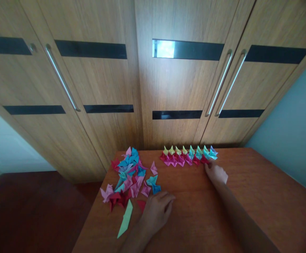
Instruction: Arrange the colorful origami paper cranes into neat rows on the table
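Observation:
Folded paper pieces stand in neat rows (180, 156) near the table's back edge, yellow, teal and blue behind, pink and red in front. My right hand (216, 173) reaches to the right end of the front row, its closed fingertips on a red piece (205, 160). A loose pile of pink, red, blue and teal folded pieces (128, 175) lies at the left. Just right of the pile, my left hand (158, 211) rests on the table with curled fingers, beside a red piece (141, 205); what it holds, if anything, is hidden.
The brown wooden table (190, 211) stands against a wooden wardrobe (171, 84) with metal handles. A pale green folded strip (126, 218) lies near the table's left edge. A blue-grey wall (292, 133) rises at the right.

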The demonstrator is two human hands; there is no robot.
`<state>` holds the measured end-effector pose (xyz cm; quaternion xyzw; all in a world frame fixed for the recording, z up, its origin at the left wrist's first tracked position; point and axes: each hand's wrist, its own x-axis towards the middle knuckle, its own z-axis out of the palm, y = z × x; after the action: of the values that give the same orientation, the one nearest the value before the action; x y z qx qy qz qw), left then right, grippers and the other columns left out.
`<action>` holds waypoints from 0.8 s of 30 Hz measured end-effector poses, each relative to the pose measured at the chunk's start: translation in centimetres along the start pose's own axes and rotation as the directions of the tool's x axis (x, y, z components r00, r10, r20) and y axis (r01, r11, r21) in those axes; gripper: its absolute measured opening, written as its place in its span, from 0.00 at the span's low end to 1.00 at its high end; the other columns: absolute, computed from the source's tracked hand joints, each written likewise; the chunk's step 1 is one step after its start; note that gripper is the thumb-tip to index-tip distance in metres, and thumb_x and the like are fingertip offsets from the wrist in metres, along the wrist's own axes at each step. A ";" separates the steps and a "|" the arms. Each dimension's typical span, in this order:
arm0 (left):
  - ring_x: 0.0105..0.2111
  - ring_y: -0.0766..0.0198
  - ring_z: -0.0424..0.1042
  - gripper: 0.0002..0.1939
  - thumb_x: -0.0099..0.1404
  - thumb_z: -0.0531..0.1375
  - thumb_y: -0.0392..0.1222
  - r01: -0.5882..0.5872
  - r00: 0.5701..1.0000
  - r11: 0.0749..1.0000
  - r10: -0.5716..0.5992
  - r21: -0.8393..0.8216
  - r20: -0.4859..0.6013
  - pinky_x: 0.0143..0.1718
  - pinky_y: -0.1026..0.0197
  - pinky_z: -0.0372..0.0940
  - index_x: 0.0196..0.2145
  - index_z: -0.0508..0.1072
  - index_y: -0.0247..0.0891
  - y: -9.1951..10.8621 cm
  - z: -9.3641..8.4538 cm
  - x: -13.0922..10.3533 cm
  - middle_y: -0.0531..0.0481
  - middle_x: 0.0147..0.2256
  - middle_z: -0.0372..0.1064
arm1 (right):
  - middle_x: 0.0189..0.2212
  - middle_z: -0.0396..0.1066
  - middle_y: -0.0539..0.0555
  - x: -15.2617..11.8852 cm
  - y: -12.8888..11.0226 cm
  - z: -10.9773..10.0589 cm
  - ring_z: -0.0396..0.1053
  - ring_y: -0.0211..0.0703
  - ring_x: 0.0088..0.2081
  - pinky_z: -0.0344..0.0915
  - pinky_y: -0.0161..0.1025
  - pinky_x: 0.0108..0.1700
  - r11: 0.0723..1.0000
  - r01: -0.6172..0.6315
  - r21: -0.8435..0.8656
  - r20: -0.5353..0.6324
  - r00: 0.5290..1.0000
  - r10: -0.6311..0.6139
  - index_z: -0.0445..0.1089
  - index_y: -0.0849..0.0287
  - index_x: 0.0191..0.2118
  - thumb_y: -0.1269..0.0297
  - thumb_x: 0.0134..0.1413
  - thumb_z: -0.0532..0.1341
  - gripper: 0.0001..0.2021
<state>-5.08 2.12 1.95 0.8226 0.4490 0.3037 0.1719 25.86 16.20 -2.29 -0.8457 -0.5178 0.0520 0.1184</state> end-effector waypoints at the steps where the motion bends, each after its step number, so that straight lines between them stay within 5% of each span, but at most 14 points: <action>1: 0.35 0.63 0.73 0.13 0.64 0.53 0.31 0.001 1.000 1.000 -0.001 -0.001 -0.002 0.38 0.63 0.67 0.40 0.74 0.42 0.0 0.0 0.0 0.49 0.34 0.74 | 0.35 0.75 0.63 -0.1 0.0 -0.1 0.74 0.56 0.39 0.67 0.47 0.38 1.000 0.000 0.007 -0.001 1.000 0.000 0.70 0.55 0.50 0.49 0.58 0.50 0.22; 9: 0.35 0.63 0.73 0.13 0.64 0.52 0.31 0.004 1.000 1.000 -0.004 -0.004 0.025 0.37 0.64 0.67 0.39 0.74 0.42 0.2 -0.2 0.1 0.49 0.35 0.74 | 0.35 0.76 0.60 -3.4 -0.1 0.4 0.74 0.55 0.35 0.63 0.40 0.31 0.981 -0.004 0.195 -0.081 0.996 0.020 0.71 0.55 0.44 0.47 0.59 0.48 0.22; 14: 0.36 0.63 0.72 0.13 0.64 0.52 0.31 0.023 0.999 1.000 -0.023 0.019 -0.024 0.38 0.62 0.68 0.40 0.74 0.42 0.3 -1.0 0.2 0.49 0.35 0.73 | 0.31 0.77 0.55 -7.0 -1.4 1.6 0.74 0.49 0.32 0.60 0.36 0.29 0.901 0.221 0.373 -0.077 0.975 -0.207 0.72 0.53 0.36 0.48 0.58 0.50 0.18; 18: 0.42 0.61 0.71 0.13 0.65 0.52 0.33 0.060 0.981 0.996 -0.046 0.071 -0.188 0.45 0.59 0.67 0.43 0.73 0.42 -0.9 -2.8 -0.7 0.48 0.42 0.72 | 0.26 0.75 0.50 -8.3 -2.0 1.8 0.73 0.45 0.28 0.59 0.35 0.28 0.836 0.327 0.441 -0.048 0.938 -0.342 0.70 0.51 0.32 0.49 0.57 0.51 0.16; 24: 0.46 0.52 0.69 0.13 0.64 0.54 0.39 0.278 0.899 0.874 -0.091 0.398 -0.429 0.48 0.48 0.66 0.45 0.72 0.43 -4.8 -6.9 -5.2 0.44 0.45 0.70 | 0.26 0.74 0.49 -8.1 -1.9 1.7 0.72 0.44 0.27 0.59 0.35 0.28 0.817 0.329 0.473 -0.045 0.935 -0.351 0.69 0.51 0.31 0.50 0.57 0.51 0.15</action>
<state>-14.82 0.38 2.71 0.7129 0.6103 0.3340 -0.0887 20.18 10.10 -3.76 -0.6834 -0.6342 0.1735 0.3173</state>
